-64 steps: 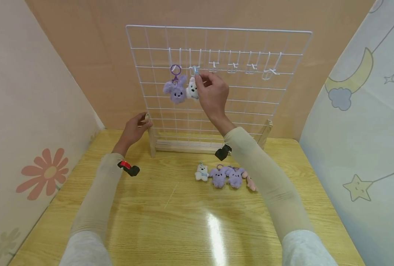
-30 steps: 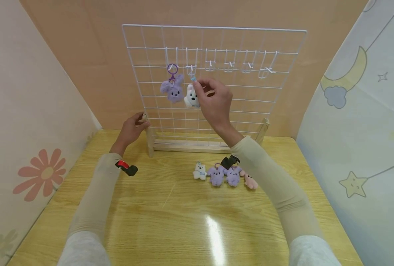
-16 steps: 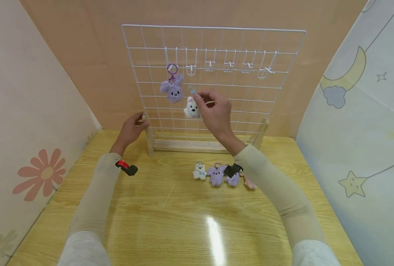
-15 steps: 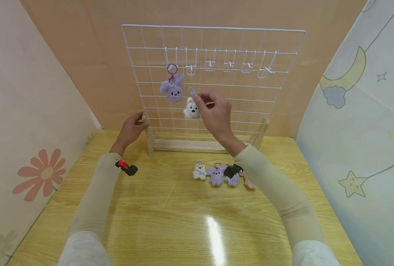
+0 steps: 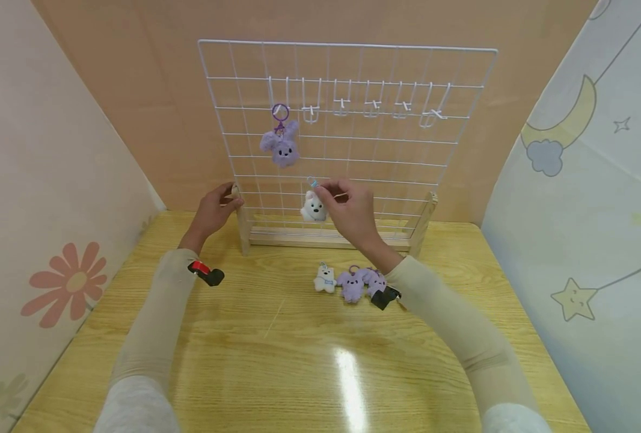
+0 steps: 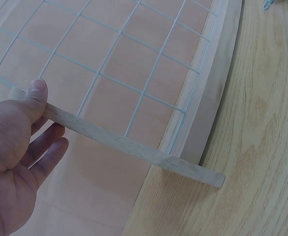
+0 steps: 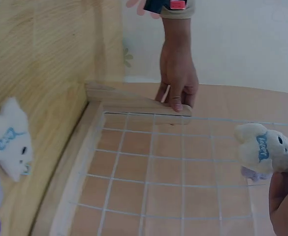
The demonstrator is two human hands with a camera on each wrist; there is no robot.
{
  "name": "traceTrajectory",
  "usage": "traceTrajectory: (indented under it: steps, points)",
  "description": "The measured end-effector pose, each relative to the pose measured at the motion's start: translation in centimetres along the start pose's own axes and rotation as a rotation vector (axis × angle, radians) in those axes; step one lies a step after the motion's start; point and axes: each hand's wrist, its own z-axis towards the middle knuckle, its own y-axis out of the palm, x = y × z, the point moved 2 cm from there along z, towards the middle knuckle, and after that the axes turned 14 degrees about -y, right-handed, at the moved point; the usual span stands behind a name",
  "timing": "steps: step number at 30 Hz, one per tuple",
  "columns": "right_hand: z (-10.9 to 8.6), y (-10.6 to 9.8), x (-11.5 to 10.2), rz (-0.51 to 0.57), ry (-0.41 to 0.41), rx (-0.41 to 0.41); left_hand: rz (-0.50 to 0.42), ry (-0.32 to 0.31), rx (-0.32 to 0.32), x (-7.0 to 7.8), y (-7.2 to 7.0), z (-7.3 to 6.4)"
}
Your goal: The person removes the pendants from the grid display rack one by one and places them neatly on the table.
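Note:
My right hand (image 5: 350,210) pinches a white plush keychain (image 5: 314,207) near its blue clasp, in front of the lower part of a white wire grid rack (image 5: 347,162). In the right wrist view the plush toy (image 7: 263,147) shows a blue bow with lettering. My left hand (image 5: 212,213) grips the top of the rack's left wooden upright (image 5: 242,222); in the left wrist view the thumb lies over the upright (image 6: 109,137) with fingers behind it. A purple plush keychain (image 5: 281,147) hangs by its ring from the leftmost hook; the second hook (image 5: 311,113) holds nothing.
On the table (image 5: 277,361), below the rack, lie another white plush keychain (image 5: 325,279) and two purple plush keychains (image 5: 352,285), the right one partly behind my wrist camera. More white hooks (image 5: 373,107) line the rack to the right. Patterned walls stand at both sides.
The white keychain has come off the second hook, and my right hand has carried it down in front of the grid. My left hand keeps its hold on the upright.

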Motion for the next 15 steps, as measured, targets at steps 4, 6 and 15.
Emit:
traceTrajectory:
  steps: [4, 6, 15]
  points:
    - [-1.4, 0.4, 1.4, -0.001, 0.015, -0.04, -0.002, -0.001, -0.004, 0.0, 0.0, 0.0]
    - [-2.1, 0.6, 2.3, 0.009, 0.024, -0.053, -0.003, -0.002, -0.006, 0.1, 0.0, 0.0]
    - [-4.5, 1.0, 4.1, 0.02, 0.021, -0.108, 0.004, -0.006, -0.009, 0.2, -0.1, -0.2]
